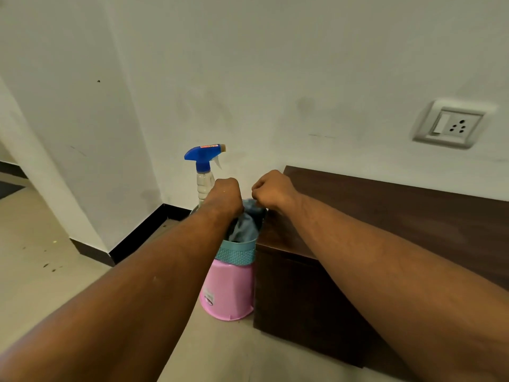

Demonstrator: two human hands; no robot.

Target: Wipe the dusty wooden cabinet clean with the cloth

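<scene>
Head view is being filled mostly by a pale wall (pixel 275 64), with a beige floor (pixel 33 271) lying below it. A dark wooden cabinet (pixel 371 216) is being seen low against the wall at the right. Just beside its left end, a teal basket (pixel 237 253) is being carried on an upturned pink bucket (pixel 227 293). A spray bottle (pixel 203 161) with a blue trigger head is being shown upright at the basket's far side, its base being hidden. A grey-blue cloth (pixel 243 227) is being kept bunched inside the basket, apart from the cabinet top. Its upper edge is being pinched by the curled fingers of the right hand (pixel 271 188). The left hand (pixel 224 194) is being held knuckles-up over the basket with fingers curled under; whether anything is being gripped by them cannot be told. A white wall socket (pixel 449 125) is being shown above the cabinet.
</scene>
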